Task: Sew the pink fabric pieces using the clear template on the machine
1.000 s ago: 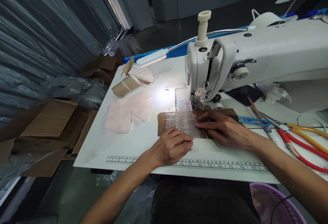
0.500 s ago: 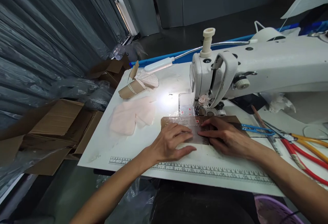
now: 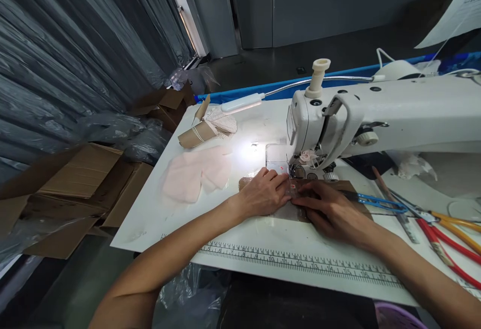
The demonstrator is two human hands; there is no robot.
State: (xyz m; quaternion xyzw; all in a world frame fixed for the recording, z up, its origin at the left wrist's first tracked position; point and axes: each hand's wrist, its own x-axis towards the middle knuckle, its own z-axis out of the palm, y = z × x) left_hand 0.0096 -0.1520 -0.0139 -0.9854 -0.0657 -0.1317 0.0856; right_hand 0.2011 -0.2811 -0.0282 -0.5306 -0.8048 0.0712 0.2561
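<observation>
A thin see-through piece with small red marks [image 3: 280,212] lies under the sewing machine's [image 3: 319,123] needle area, over a brown strip [image 3: 347,185]. My left hand [image 3: 266,193] is closed, bent fingers on the see-through piece just left of the presser foot. From the right, my right hand [image 3: 332,208] closes its fingertips on the same piece, close to the left fingertips. Fingers hide much of the piece and the exact grip. Blue thread snips [image 3: 383,202] extend from behind the right hand; whether they touch it I cannot tell.
A pale pink fabric piece [image 3: 197,171] and a brown roll with lace [image 3: 197,134] lie left. Red-handled scissors [image 3: 438,241] and an orange-handled tool [image 3: 456,226] lie right. A lamp [image 3: 242,103] lights the table; a printed ruler [image 3: 300,264] runs along its front. Cardboard boxes [image 3: 82,173] stand left.
My left hand has moved right and forward to the presser foot, and its spread fingers have drawn together. My right hand stays nearly in place. The camera view has shifted slightly.
</observation>
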